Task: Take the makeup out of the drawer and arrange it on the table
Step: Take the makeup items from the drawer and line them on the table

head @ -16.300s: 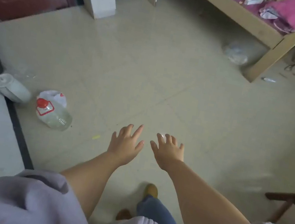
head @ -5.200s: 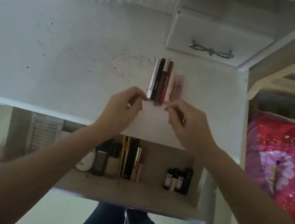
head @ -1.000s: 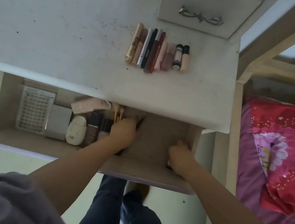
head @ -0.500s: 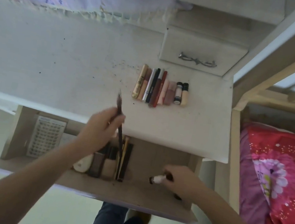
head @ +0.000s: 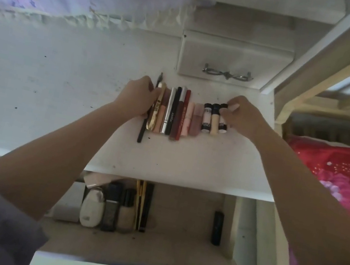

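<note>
Scuffed white tabletop (head: 48, 91) carries a tidy row of slim makeup tubes (head: 181, 115). At nine o'clock of the row, the left hand (head: 136, 100) curls around a thin black pencil (head: 148, 113). At three o'clock, the right hand (head: 243, 118) pinches a small black-capped bottle (head: 221, 126). More cosmetics lie in the open wooden drawer (head: 169, 262).

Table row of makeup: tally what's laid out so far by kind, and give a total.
Thin black pencil: 1
Long tubes and sticks: 8
Small black-capped bottles: 3, the end one pinched by the right hand
Total: 12
</note>
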